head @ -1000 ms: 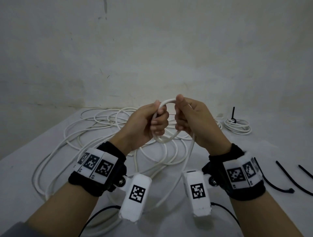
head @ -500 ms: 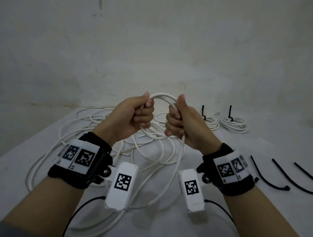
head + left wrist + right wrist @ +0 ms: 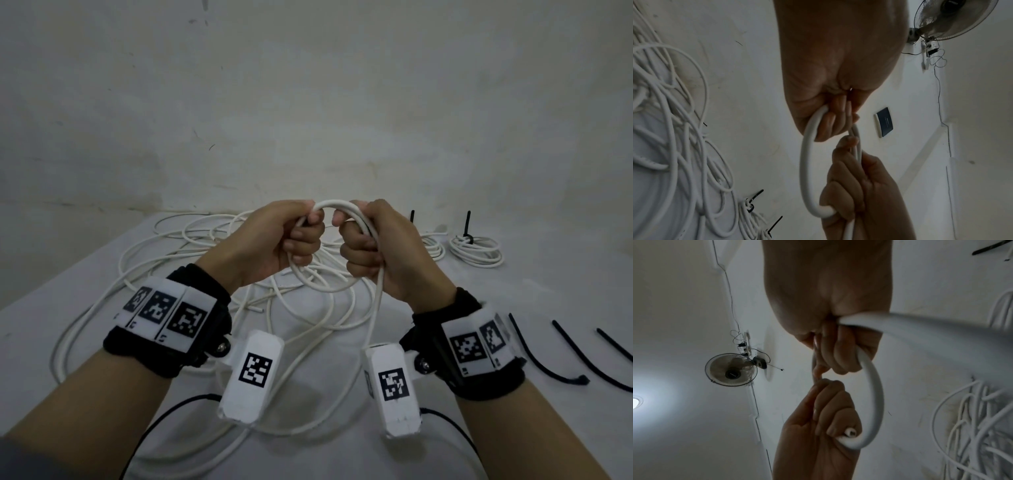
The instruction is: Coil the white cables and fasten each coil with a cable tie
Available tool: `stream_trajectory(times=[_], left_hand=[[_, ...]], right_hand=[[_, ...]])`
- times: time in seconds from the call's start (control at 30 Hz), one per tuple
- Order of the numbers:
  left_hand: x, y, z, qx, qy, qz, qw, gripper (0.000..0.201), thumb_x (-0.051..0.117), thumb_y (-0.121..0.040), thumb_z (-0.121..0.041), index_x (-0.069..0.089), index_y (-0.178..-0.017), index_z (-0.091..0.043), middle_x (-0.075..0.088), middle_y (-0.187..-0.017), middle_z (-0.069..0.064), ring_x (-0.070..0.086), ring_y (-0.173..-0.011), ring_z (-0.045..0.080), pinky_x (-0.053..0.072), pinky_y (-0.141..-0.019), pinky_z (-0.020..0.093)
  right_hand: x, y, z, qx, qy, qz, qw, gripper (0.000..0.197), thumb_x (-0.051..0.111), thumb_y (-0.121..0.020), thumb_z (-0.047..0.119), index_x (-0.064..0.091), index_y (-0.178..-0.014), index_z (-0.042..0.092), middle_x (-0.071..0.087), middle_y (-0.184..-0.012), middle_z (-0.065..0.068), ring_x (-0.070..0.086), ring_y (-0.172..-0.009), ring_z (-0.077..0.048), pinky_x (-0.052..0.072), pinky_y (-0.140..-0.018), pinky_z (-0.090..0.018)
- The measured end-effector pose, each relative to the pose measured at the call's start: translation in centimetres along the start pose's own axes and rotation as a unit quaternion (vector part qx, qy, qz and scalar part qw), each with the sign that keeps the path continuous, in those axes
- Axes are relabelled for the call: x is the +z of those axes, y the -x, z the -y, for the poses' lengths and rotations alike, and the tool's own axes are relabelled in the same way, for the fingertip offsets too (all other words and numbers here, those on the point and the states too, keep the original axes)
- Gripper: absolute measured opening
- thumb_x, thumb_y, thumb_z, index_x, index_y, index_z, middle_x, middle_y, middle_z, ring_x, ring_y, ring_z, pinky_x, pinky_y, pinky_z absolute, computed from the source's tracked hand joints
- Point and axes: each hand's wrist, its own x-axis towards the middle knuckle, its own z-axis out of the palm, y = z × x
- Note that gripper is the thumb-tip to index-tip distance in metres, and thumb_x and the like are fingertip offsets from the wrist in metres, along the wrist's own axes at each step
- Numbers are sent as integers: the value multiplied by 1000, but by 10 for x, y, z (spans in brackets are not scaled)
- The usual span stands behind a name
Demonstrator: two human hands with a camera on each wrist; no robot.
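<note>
Both hands hold a small loop of white cable up above the white table. My left hand grips the loop's left side in a fist, and my right hand grips its right side with curled fingers. The left wrist view shows the loop running between my left hand and my right hand. In the right wrist view the cable's cut end pokes out of my left fist. From my right hand the cable's long tail drops to the table.
A big loose tangle of white cable covers the table's left and middle. Two tied coils with black ties stand at the back right. Three loose black cable ties lie on the right. A wall closes off the table's far side.
The hands have drawn closer together and now hold fuller fists on the loop. The loop has gained a turn of cable, and the view has tilted down a little.
</note>
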Motion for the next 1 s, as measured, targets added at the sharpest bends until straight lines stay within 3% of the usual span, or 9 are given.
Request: stream_trajectory(times=[0.13,0.33,0.4,0.47,0.53,0.63,0.8,0.9,1.0], left_hand=[[7,-3,1,13,-14,1,1000,36,27,-101,-32,38,-71,-15,24,-52,-7,21,-41,4,25,-43,17],[18,-2,6,15,-87,-64,994,40,31,-101,-40,47,-73,-16,40,-61,-5,41,-52,7,38,-58,22],[19,1,7,61,-252,-129,957,37,36,-100,-39,60,-80,-18,52,-65,-15,49,-62,-1,41,-69,25],[16,4,5,113,-365,-143,913,29,42,-100,-32,67,-96,-19,52,-53,-24,47,-55,-7,40,-65,19],[14,6,5,139,-403,-146,893,22,48,-98,-26,67,-108,-22,49,-49,-16,44,-48,0,42,-59,21],[9,8,7,162,-426,-206,866,24,65,-88,-25,67,-112,-28,61,-61,-6,59,-54,11,56,-71,33],[10,9,8,171,-386,-232,877,10,74,-80,-12,73,-90,-13,71,-69,8,69,-59,20,60,-66,34],[12,11,7,127,-262,-192,937,8,69,-83,-8,71,-90,-6,70,-72,13,68,-61,15,58,-62,25],[11,13,5,80,-162,-144,973,13,61,-86,-15,70,-93,-8,70,-71,3,67,-65,8,55,-64,19]], right_hand=[[5,3,2,-28,38,-64,997,42,39,-100,41,39,-66,15,21,-45,9,15,-36,-6,14,-38,-14],[5,1,-4,-65,28,-126,990,43,45,-100,31,34,-60,17,20,-46,5,14,-36,-8,14,-39,-16],[3,0,-6,-78,35,-136,987,43,45,-100,30,35,-61,16,19,-47,4,14,-36,-8,15,-39,-16],[2,0,-5,-89,44,-143,985,42,45,-100,30,36,-62,16,19,-47,3,14,-36,-9,16,-39,-16],[1,0,-5,-94,50,-142,984,42,45,-100,30,36,-62,15,19,-47,4,14,-36,-10,15,-40,-17],[0,-1,-6,-108,76,-133,982,41,46,-100,29,35,-63,14,19,-46,3,15,-36,-10,14,-41,-18],[0,-1,-6,-126,99,-121,980,39,46,-100,28,36,-66,13,19,-45,5,15,-35,-10,14,-41,-18],[-3,-1,-4,-128,96,-125,979,40,46,-100,29,34,-65,14,19,-45,5,15,-35,-9,14,-41,-17],[-6,-1,-4,-129,69,-132,980,42,46,-100,30,33,-63,16,19,-47,4,15,-36,-10,16,-40,-16]])
